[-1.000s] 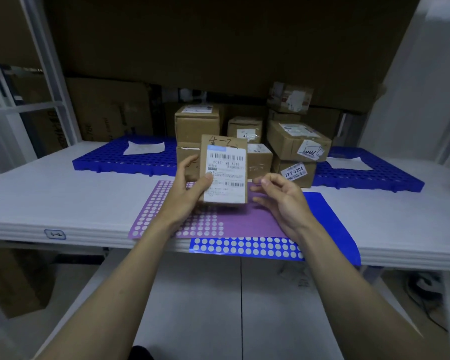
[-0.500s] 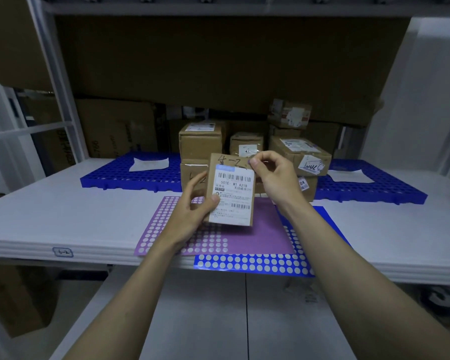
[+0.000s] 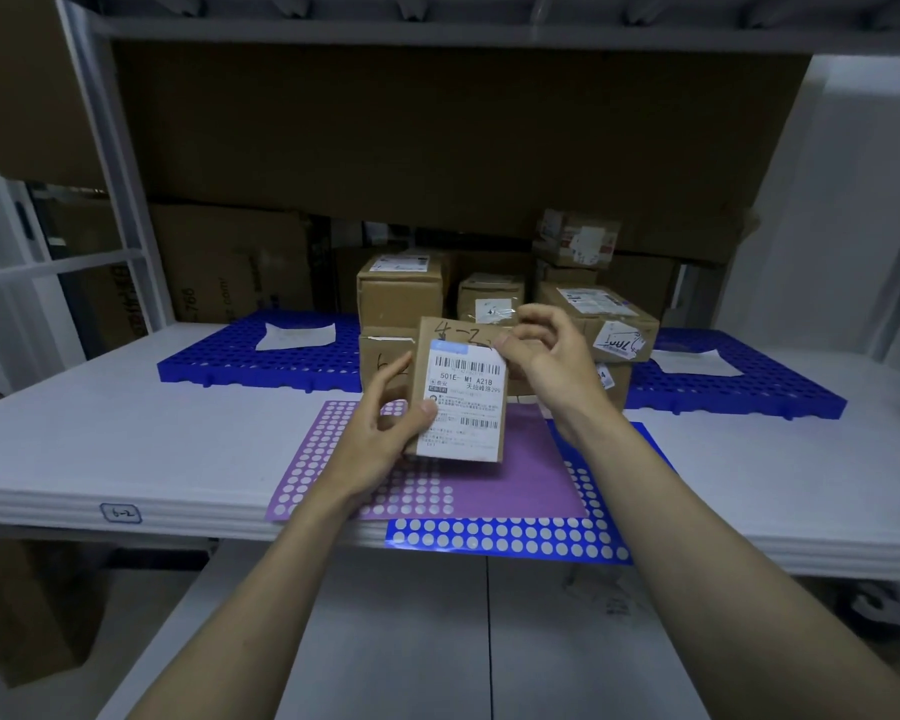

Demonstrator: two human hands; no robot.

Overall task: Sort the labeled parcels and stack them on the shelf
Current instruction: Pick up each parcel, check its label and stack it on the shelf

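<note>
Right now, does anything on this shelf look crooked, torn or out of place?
The white sticker on the right brown cardboard box is crumpled, peeling at its corner. The small box on top at the back sits tilted. Purple dotted sheet and blue dotted sheet overhang the white shelf edge.

2 dotted sheets, purple (image 3: 515, 483) over blue (image 3: 510, 543), beside blue pallets (image 3: 261, 358).

The left hand (image 3: 385, 433) grips a small labelled parcel (image 3: 461, 392) upright above the purple dotted sheet (image 3: 515, 475), while the right hand (image 3: 546, 356) pinches its top right corner, stacked parcels (image 3: 401, 298) behind.
</note>
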